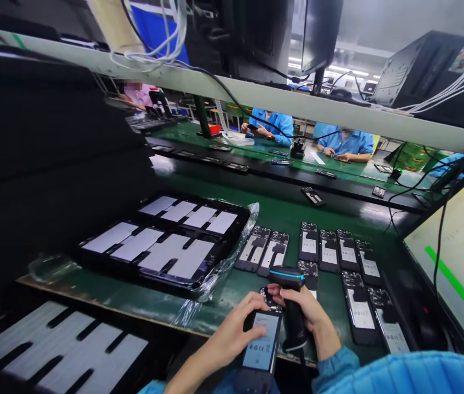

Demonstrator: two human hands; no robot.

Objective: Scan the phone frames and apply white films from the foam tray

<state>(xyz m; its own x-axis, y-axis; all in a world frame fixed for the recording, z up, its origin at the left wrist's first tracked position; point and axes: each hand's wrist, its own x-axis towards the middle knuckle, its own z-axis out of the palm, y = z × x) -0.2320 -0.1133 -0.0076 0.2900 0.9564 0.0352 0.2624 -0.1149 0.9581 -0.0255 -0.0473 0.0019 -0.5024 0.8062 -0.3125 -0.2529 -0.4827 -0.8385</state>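
My left hand (234,331) grips an opened phone (261,342), back side up with its white battery label showing, at the near edge of the green bench. My right hand (312,317) is closed around the handle of a black barcode scanner (291,298), whose head with a blue light strip sits just above the phone's top end. Both hands are close together. Several more opened phones (330,251) lie in rows on the green mat right behind the hands.
A black tray (232,241) with white battery-like packs sits to the left, on plastic wrap. Another tray (57,342) lies at lower left. A monitor (457,257) stands at right. Beyond a black conveyor (281,178), people in blue coats work at the far bench.
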